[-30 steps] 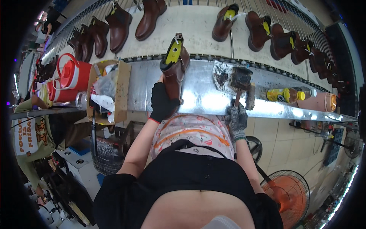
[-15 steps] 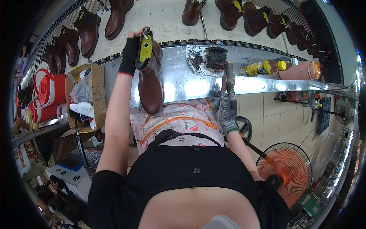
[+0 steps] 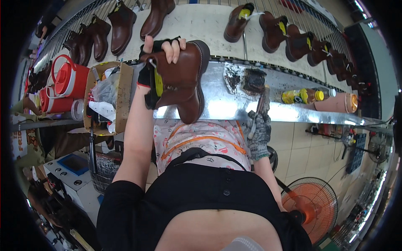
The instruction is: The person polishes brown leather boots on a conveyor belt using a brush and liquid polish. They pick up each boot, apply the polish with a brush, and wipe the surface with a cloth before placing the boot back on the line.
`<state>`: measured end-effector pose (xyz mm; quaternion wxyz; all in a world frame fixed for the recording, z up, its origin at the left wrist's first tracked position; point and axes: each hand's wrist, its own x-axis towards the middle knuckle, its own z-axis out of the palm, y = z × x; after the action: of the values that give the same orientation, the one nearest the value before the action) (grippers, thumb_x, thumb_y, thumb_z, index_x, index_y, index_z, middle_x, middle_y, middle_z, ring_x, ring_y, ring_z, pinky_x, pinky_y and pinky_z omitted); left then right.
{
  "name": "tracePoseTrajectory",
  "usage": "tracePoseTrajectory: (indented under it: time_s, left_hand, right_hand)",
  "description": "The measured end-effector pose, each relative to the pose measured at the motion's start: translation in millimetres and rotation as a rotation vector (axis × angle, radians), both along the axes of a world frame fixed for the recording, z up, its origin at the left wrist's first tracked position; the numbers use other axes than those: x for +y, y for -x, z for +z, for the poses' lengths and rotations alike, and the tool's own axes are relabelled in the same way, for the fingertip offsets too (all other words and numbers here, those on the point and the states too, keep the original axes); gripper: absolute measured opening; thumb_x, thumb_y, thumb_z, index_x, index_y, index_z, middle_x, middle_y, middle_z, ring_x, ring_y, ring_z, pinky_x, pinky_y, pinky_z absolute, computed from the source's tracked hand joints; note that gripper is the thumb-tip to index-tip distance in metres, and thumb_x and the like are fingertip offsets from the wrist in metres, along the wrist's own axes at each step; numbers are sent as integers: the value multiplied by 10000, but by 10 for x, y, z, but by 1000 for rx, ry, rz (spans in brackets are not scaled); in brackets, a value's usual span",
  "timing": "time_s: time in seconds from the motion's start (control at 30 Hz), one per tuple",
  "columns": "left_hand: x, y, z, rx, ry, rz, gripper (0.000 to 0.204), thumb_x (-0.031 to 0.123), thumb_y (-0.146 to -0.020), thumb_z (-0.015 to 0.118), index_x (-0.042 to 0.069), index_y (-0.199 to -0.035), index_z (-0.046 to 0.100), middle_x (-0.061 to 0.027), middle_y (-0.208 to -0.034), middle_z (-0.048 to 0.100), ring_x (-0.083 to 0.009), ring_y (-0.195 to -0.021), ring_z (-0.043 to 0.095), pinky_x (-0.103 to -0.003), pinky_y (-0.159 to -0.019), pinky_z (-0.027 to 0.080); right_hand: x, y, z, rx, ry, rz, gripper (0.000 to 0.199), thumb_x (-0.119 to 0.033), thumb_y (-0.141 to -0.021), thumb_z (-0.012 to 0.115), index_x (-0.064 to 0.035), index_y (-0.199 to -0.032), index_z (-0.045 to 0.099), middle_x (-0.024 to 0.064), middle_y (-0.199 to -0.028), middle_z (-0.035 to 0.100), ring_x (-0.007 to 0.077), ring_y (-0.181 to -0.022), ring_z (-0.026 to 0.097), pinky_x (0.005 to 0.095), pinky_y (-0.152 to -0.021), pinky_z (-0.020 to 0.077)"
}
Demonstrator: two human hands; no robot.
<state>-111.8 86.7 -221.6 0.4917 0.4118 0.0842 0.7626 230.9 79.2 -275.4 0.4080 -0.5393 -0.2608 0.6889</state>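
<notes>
A brown leather ankle boot (image 3: pixel 184 79) with a yellow lining is held above the metal bench edge by my left hand (image 3: pixel 167 47), in a black fingerless glove. The fingers lie over the boot's upper; its opening faces left and its dark sole right. My right hand (image 3: pixel 258 136), in a grey knitted glove, is closed around a slim stick-like tool (image 3: pixel 261 103) with a brown shaft, whose kind I cannot make out. The tool's far end lies near a dark, stained pad (image 3: pixel 254 81) on a smeared white sheet (image 3: pixel 234 79).
A conveyor (image 3: pixel 201 25) beyond the bench (image 3: pixel 222 104) carries several brown boots. Bottles, one with a yellow label (image 3: pixel 295 96), lie at the right. On the left stand a cardboard box (image 3: pixel 124 94) of plastic bags and a red jug (image 3: pixel 67 77). An orange fan (image 3: pixel 314 209) stands lower right.
The boot has turned from lengthwise, toe toward me, to sideways with its sole facing right. My left fingers now show over its upper. My right hand still grips the tool near the pad.
</notes>
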Motion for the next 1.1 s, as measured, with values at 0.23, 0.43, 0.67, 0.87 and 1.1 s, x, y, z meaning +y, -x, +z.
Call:
tracePoseTrajectory:
  time_s: [0.23, 0.43, 0.67, 0.87, 1.1]
  left_hand:
    - [-112, -4, 99, 196, -102, -15, 663, 539, -943, 151, 100, -556, 462, -26, -600, 448, -205, -896, 372, -362, -993, 190]
    - [-99, -37, 175, 261, -84, -52, 681, 572, -929, 186, 87, -559, 490, -30, -592, 454, -203, -862, 385, -355, -985, 209]
    - [-86, -96, 185, 240, -71, -82, 692, 598, -916, 209, 80, -546, 483, -34, -586, 453, -207, -858, 385, -346, -974, 220]
    - [-74, -144, 103, 143, -116, -92, 683, 578, -921, 209, 95, -547, 514, -12, -596, 491, -180, -864, 344, -325, -906, 224]
    - [-102, -140, 140, 190, -36, -66, 696, 642, -889, 233, 87, -534, 457, -31, -572, 422, -204, -885, 384, -334, -975, 242]
  right_hand:
    - [4, 74, 797, 210, -72, 314, 404, -110, -841, 585, -102, -1228, 465, 117, -991, 615, 118, -623, 604, 223, -442, 489]
    - [256, 296, 1323, -572, -931, 924, 506, -16, -773, 594, -57, -1261, 469, 135, -1130, 578, 227, -939, 597, 298, -734, 486]
    - [344, 661, 1604, -751, -1275, 1095, 513, 10, -742, 538, -89, -1244, 499, 161, -1142, 550, 345, -1066, 515, 419, -950, 397]
    - [349, 767, 1615, -777, -1332, 1066, 468, 19, -712, 583, -99, -1164, 557, 150, -1062, 587, 317, -990, 570, 387, -877, 462]
    - [405, 709, 1586, -742, -1216, 1160, 537, -9, -721, 548, -115, -1246, 507, 173, -1169, 546, 343, -1105, 506, 405, -966, 398]
